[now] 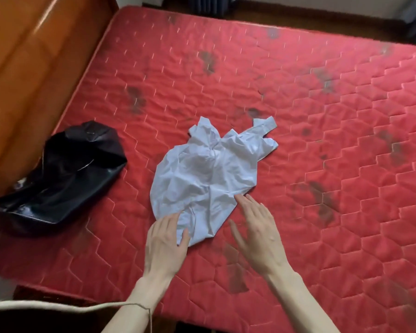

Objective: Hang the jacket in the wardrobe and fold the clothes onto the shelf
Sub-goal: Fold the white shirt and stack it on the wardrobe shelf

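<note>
A crumpled pale blue-white garment lies in the middle of the red quilted mattress. My left hand rests flat at the garment's near edge, fingers straight, thumb touching the cloth. To the right of that edge is my right hand, fingers extended, with the fingertips reaching the fabric's lower right border. A shiny black jacket lies bunched at the mattress's left side, apart from both hands.
A polished wooden headboard or bed frame runs along the left. Dark stains dot the mattress. Dark curtains and a wall show at the far side. The mattress's near edge is just below my forearms.
</note>
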`<state>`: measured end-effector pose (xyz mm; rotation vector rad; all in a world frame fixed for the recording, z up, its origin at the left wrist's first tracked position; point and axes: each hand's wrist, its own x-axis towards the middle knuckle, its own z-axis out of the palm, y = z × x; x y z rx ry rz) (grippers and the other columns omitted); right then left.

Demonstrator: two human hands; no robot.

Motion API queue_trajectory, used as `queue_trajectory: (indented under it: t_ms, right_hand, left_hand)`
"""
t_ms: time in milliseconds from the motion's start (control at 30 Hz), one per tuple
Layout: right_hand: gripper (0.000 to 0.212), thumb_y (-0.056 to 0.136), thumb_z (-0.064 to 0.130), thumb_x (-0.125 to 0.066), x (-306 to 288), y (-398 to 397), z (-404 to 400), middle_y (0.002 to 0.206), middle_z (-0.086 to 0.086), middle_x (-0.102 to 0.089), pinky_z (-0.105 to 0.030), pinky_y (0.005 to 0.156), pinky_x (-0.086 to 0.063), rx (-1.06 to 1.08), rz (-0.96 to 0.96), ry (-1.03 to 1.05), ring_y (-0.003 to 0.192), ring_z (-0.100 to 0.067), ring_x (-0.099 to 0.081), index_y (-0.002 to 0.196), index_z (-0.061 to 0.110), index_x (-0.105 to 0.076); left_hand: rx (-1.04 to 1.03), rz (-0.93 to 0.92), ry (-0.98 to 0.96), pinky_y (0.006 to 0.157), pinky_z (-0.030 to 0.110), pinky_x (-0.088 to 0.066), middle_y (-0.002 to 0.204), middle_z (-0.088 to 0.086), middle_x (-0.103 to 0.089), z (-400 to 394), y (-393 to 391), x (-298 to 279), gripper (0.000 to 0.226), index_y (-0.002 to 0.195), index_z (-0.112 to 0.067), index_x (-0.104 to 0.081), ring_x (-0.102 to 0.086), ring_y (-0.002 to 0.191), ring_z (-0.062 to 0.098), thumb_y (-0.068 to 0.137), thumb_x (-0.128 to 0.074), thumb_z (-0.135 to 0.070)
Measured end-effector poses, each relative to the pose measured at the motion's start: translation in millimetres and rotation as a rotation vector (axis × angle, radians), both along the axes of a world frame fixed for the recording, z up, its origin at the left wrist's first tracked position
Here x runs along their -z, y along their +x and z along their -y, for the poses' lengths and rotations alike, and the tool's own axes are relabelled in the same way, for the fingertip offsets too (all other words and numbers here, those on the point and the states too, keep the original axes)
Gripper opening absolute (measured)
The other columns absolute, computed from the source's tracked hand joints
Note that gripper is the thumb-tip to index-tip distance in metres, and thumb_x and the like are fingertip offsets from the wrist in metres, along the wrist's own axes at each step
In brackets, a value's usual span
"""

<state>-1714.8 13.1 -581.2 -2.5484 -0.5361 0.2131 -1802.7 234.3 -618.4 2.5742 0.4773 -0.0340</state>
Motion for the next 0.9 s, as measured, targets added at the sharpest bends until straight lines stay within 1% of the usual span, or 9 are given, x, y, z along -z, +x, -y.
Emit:
queue_trajectory:
  t_ms: [67, 167, 267, 400, 500, 633, 767, 833, 900]
  right_hand:
    - [0.061, 0.097, 0.029, -0.068, 45, 0, -11, 0.158, 0.002, -0.049, -0.040, 0.125, -0.029, -0.021, -0.029, -0.005, 0.150, -0.017, -0.041, 0.154, 0.017, -0.047]
    - [0.057, 0.094, 0.027, -0.073, 112, -4, -29, 0.145, 0.003, -0.060, -0.038, 0.111, -0.045, -0.023, -0.075, 0.003, 0.134, -0.019, -0.056, 0.147, 0.017, -0.054]
    - [0.042, 0.096, 0.036, -0.065, 169, -10, -50, 0.118, 0.005, -0.067, -0.035, 0.086, -0.051, 0.011, -0.162, -0.057, 0.106, -0.022, -0.064, 0.134, 0.020, -0.061]
    - [0.042, 0.104, 0.056, -0.046, 219, -19, -84, 0.113, 0.003, -0.067, -0.039, 0.081, -0.049, 0.056, -0.401, -0.189, 0.105, -0.023, -0.066, 0.125, 0.021, -0.058]
    - [0.049, 0.103, 0.064, -0.040, 244, -26, -105, 0.101, -0.005, -0.071, -0.039, 0.068, -0.042, 0.037, -0.388, -0.342, 0.094, -0.031, -0.071, 0.113, 0.018, -0.053]
    - [0.036, 0.097, 0.048, -0.055, 261, -24, -118, 0.102, -0.006, -0.069, -0.036, 0.062, -0.035, 0.068, -0.344, -0.399, 0.092, -0.033, -0.072, 0.113, 0.017, -0.046]
    - [0.036, 0.096, 0.010, -0.048, 256, -23, -115, 0.113, -0.008, -0.070, -0.037, 0.065, -0.036, 0.054, -0.407, -0.467, 0.098, -0.036, -0.071, 0.132, 0.014, -0.042]
    - [0.047, 0.097, 0.005, -0.043, 247, -24, -105, 0.113, -0.010, -0.070, -0.037, 0.067, -0.035, 0.061, -0.463, -0.462, 0.101, -0.038, -0.070, 0.142, 0.014, -0.037]
    - [0.049, 0.096, 0.005, -0.042, 232, -25, -91, 0.106, -0.009, -0.068, -0.039, 0.069, -0.035, 0.087, -0.483, -0.424, 0.097, -0.039, -0.068, 0.144, 0.015, -0.034]
  left_hand:
    - [-0.023, -0.027, 0.023, 0.103, 0.039, -0.048, 0.121, -0.001, -0.069, -11, -5, 40, 0.048, 0.131, -0.017, -0.065, -0.062, 0.114, 0.021, 0.093, -0.049, -0.041]
    - [-0.048, -0.084, 0.060, 0.101, 0.042, -0.050, 0.122, 0.001, -0.069, -25, -8, 99, 0.049, 0.132, -0.014, -0.065, -0.063, 0.115, 0.023, 0.093, -0.049, -0.040]
    - [-0.036, -0.133, 0.109, 0.090, 0.045, -0.054, 0.117, 0.005, -0.071, -37, -8, 152, 0.050, 0.129, -0.010, -0.066, -0.066, 0.106, 0.027, 0.091, -0.049, -0.038]
    - [-0.038, -0.227, 0.184, 0.080, 0.050, -0.055, 0.109, 0.011, -0.068, -46, 0, 206, 0.043, 0.125, -0.007, -0.064, -0.064, 0.098, 0.034, 0.085, -0.074, -0.019]
    - [-0.025, -0.307, 0.253, 0.077, 0.050, -0.055, 0.108, 0.014, -0.062, -46, 12, 227, 0.044, 0.120, -0.006, -0.061, -0.061, 0.101, 0.035, 0.081, -0.076, -0.018]
    - [0.012, -0.348, 0.386, 0.072, 0.044, -0.052, 0.107, 0.011, -0.062, -52, 25, 240, 0.043, 0.121, -0.010, -0.053, -0.065, 0.095, 0.032, 0.082, -0.071, -0.012]
    - [0.080, -0.432, 0.408, 0.060, 0.037, -0.043, 0.113, 0.006, -0.066, -66, 29, 225, 0.042, 0.142, -0.014, -0.040, -0.073, 0.089, 0.030, 0.101, -0.049, -0.008]
    - [0.104, -0.438, 0.439, 0.055, 0.033, -0.037, 0.098, 0.005, -0.071, -73, 26, 211, 0.045, 0.145, -0.014, -0.040, -0.074, 0.079, 0.030, 0.101, -0.048, -0.010]
    - [0.108, -0.426, 0.414, 0.047, 0.030, -0.032, 0.068, 0.006, -0.068, -74, 25, 187, 0.050, 0.138, -0.012, -0.053, -0.070, 0.057, 0.031, 0.089, -0.064, -0.010]
